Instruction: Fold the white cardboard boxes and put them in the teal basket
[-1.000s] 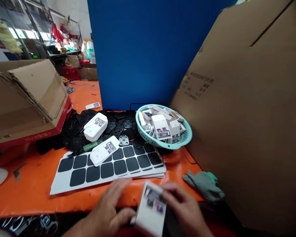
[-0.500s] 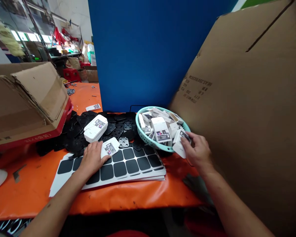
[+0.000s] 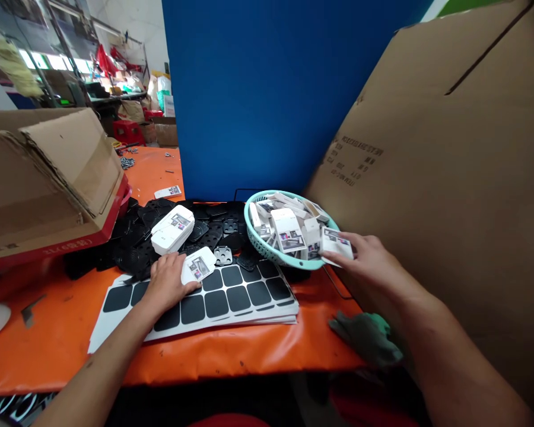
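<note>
My left hand [image 3: 167,279] lies over the black-and-white sheets, its fingers and thumb closed on the edge of a flat white printed carton [image 3: 199,265]. Just beyond it, a stack of similar white cartons [image 3: 172,230] rests on a heap of black plastic parts [image 3: 211,237]. At the right rim of the turquoise basket [image 3: 289,261], my right hand [image 3: 365,254] pinches a small white printed box [image 3: 336,243]. Several white boxes [image 3: 288,230] fill the basket, jumbled together.
Sheets with black rounded squares [image 3: 216,302] lie on the orange tabletop [image 3: 222,356]. Cardboard boxes stand at left [image 3: 40,178] and right [image 3: 445,196], and a blue panel [image 3: 271,101] rises behind. A grey-green glove [image 3: 367,338] sits near the front right edge.
My right hand has turned and shifted slightly right and up, so the box's printed face now shows more squarely. My left hand stays almost in place with its carton.
</note>
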`<state>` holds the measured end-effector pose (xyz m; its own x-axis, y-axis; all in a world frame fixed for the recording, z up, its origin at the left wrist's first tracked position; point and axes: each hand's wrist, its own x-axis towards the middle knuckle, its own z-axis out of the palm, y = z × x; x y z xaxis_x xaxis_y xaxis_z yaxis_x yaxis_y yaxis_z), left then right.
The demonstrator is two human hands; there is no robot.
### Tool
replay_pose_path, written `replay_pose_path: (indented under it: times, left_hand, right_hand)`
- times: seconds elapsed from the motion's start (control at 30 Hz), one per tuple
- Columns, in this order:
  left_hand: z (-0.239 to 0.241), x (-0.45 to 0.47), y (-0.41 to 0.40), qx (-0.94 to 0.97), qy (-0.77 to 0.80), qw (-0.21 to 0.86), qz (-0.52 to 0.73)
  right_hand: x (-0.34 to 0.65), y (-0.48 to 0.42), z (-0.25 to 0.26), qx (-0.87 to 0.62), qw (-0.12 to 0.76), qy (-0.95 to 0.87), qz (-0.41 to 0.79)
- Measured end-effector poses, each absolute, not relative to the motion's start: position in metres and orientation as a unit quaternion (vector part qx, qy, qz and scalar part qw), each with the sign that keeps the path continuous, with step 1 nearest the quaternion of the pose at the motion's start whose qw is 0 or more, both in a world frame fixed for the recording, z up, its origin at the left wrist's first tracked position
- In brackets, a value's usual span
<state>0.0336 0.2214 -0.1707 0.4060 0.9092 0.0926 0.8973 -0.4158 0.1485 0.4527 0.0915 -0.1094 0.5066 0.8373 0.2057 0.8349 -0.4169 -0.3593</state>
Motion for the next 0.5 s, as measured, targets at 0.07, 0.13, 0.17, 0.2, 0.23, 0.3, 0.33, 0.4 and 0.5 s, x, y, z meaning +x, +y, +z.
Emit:
replay_pose_path:
  times: [0.07,0.13,0.17,0.2,0.23,0.3,0.33,0.4,0.5]
  left_hand:
    - [-0.170,0.034,0.222,0.838,0.538,0.039,0.078]
    - [-0.169,0.034,0.223,0.837,0.541,0.041,0.072]
    - [-0.168,0.035,0.223,0.836,0.543,0.041,0.068]
    - [-0.168,0.035,0.223,0.836,0.544,0.041,0.064]
    - [-0.168,0.035,0.224,0.836,0.544,0.041,0.062]
    - [-0.169,0.035,0.223,0.835,0.545,0.042,0.063]
    - [-0.170,0.035,0.223,0.835,0.545,0.043,0.064]
    - [-0.171,0.034,0.223,0.836,0.543,0.045,0.067]
    - [-0.171,0.034,0.223,0.839,0.538,0.044,0.069]
  right_hand:
    - [0.447,0.094,-0.108,-0.841,0.178,-0.510,0.017]
    - [0.441,0.097,-0.107,-0.841,0.167,-0.514,0.007]
    - [0.440,0.099,-0.107,-0.843,0.171,-0.510,-0.001]
    - [0.439,0.101,-0.107,-0.846,0.177,-0.503,-0.009]
    - [0.440,0.103,-0.107,-0.847,0.182,-0.499,-0.013]
    - [0.444,0.107,-0.108,-0.847,0.183,-0.499,-0.010]
    - [0.446,0.109,-0.108,-0.847,0.179,-0.500,-0.006]
    - [0.450,0.113,-0.108,-0.848,0.165,-0.503,-0.006]
    - [0.453,0.118,-0.106,-0.845,0.156,-0.511,-0.026]
